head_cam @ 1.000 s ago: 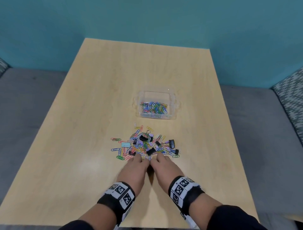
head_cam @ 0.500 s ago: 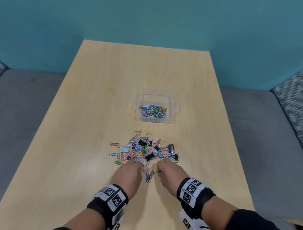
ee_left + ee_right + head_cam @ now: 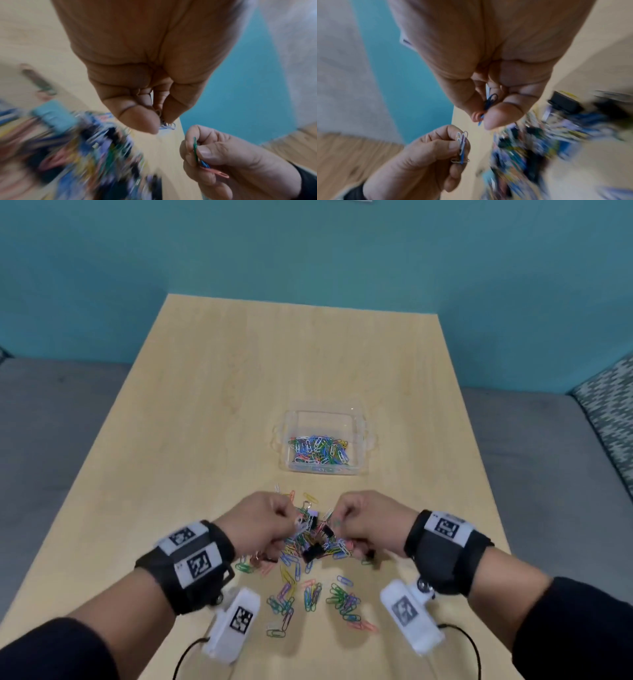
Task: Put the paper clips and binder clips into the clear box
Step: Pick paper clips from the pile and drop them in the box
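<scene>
The clear box (image 3: 363, 440) stands mid-table with several coloured paper clips in it. Nearer me lies a heap of paper clips (image 3: 298, 549) with black binder clips (image 3: 313, 552) among them, and more loose clips (image 3: 310, 594) are strewn towards me. My left hand (image 3: 291, 525) hovers over the heap's left side and pinches a few white and blue clips (image 3: 167, 126). My right hand (image 3: 337, 520) hovers over the right side and pinches blue, green and pink clips (image 3: 488, 104). Both wrist views show the heap blurred.
The wooden table (image 3: 212, 405) has grey seating on both sides and a teal wall behind. A patterned cushion (image 3: 609, 405) sits at the far right. Clips lie close to the table's near edge.
Both hands dragged some clips towards me from the heap's near edge, then rose and spread apart. Each now pinches a few clips above the heap.
</scene>
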`<state>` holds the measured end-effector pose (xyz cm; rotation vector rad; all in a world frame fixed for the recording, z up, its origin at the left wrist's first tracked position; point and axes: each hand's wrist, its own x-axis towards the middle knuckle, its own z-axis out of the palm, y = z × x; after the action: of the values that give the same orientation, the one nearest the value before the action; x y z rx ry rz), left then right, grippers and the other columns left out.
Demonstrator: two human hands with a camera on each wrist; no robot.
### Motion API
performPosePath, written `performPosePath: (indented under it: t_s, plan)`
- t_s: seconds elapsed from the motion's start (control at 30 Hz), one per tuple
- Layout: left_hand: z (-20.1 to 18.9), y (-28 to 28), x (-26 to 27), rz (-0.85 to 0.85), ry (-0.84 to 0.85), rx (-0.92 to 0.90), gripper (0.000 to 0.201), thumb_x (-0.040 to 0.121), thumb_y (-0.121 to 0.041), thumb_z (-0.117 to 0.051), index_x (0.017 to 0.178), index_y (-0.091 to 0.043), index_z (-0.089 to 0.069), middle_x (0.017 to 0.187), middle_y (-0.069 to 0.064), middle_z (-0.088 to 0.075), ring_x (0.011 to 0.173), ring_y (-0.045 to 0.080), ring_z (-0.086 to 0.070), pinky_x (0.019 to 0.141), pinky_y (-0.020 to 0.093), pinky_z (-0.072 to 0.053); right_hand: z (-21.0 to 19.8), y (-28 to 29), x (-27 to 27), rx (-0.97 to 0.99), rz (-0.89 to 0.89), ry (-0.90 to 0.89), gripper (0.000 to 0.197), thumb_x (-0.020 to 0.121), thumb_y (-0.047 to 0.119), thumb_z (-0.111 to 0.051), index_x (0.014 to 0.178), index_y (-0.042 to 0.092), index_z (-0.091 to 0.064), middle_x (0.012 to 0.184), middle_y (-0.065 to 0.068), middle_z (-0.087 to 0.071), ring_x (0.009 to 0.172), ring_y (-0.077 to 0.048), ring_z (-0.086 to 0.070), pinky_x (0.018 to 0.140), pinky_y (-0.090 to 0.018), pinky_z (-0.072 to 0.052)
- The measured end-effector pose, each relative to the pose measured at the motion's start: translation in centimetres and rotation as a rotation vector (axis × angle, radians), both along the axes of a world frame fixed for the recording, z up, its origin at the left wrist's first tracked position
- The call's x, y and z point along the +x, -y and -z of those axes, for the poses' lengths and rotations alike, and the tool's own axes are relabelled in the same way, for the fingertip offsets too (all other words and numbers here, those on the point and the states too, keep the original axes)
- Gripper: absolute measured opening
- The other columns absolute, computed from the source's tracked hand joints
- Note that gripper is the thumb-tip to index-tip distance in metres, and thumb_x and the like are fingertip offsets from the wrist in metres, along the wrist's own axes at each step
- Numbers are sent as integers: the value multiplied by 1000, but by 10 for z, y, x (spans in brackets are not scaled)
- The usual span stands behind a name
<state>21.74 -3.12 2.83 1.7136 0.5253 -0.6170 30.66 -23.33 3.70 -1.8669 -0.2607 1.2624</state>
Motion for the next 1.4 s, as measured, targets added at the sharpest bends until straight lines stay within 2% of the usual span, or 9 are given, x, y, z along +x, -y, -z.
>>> performPosePath:
  t_s: [0.27, 0.43, 0.53, 0.6, 0.7, 0.8, 1.0, 1.17, 1.4]
  plan:
    - [-13, -13, 94, -357, 191, -15, 10, 84, 2, -61, 81, -7, -60, 73, 17, -60, 53, 21, -60, 52, 30, -57, -9, -47, 73, 171, 547, 36, 9, 90, 1, -61, 91, 7, -55, 77, -12, -58, 56, -19, -57, 52, -29, -56]
    - [2, -39, 81, -475, 199, 40, 20, 88, 0, -55, 106, -6, -62, 82, 11, -58, 68, 25, -61, 58, 32, -59, -6, -34, 69, 93, 495, 88, 42, 92, 22, -62, 130, 11, -49, 118, -11, -58, 100, -25, -61, 76, -40, -58]
    - [21, -68, 50, -100, 162, 592, 25, 90, -10, -51, 108, -18, -65, 92, 8, -63, 79, 25, -62, 74, 36, -53, 7, -4, 49, -61, 283, 412, 41, 91, 27, -61, 130, 15, -54, 124, -2, -59, 100, -17, -60, 90, -43, -52]
    - [34, -71, 30, 287, 203, 913, 33, 92, -13, -44, 119, -22, -61, 118, 8, -58, 101, 27, -58, 88, 34, -48, 14, 15, 28, -120, 177, 493, 38, 91, 29, -60, 128, 21, -56, 122, 5, -59, 95, -9, -58, 90, -32, -48]
    - [51, -53, 9, 634, 383, 936, 55, 93, -12, -43, 144, -27, -29, 154, 6, -24, 135, 28, -32, 104, 43, -40, 20, 36, -6, -134, 88, 544, 34, 91, 27, -61, 125, 22, -57, 117, 9, -59, 101, -3, -57, 89, -23, -43]
    - [62, -32, 12, 860, 432, 952, 61, 97, -19, -39, 149, -28, -8, 159, 5, -2, 145, 28, -8, 111, 46, -31, 26, 49, -35, -124, 31, 581, 30, 90, 26, -61, 120, 23, -60, 108, 8, -60, 99, -3, -57, 92, -26, -43]
    - [61, -21, 23, 1128, 342, 1010, 75, 90, -65, -8, 150, -20, 0, 159, 5, 9, 145, 22, 11, 118, 41, -11, 34, 66, -72, -95, 4, 521, 34, 93, 26, -58, 126, 25, -56, 109, 17, -56, 101, 5, -54, 88, -11, -40]
    - [54, -41, -3, 1225, 348, 1082, 87, 82, -64, 12, 150, -11, 4, 157, 8, 14, 143, 22, 19, 119, 39, -1, 39, 73, -87, -92, -7, 523, 35, 92, 25, -60, 127, 22, -57, 107, 16, -57, 98, 7, -53, 87, -11, -41]
    - [43, -70, -55, 1056, 367, 1172, 72, 97, -55, -6, 149, -6, -6, 158, 12, 3, 136, 16, 25, 99, 22, 34, 46, 73, -105, -146, -171, 619, 38, 93, 35, -53, 129, 25, -54, 109, 14, -53, 102, -4, -53, 90, -23, -42]
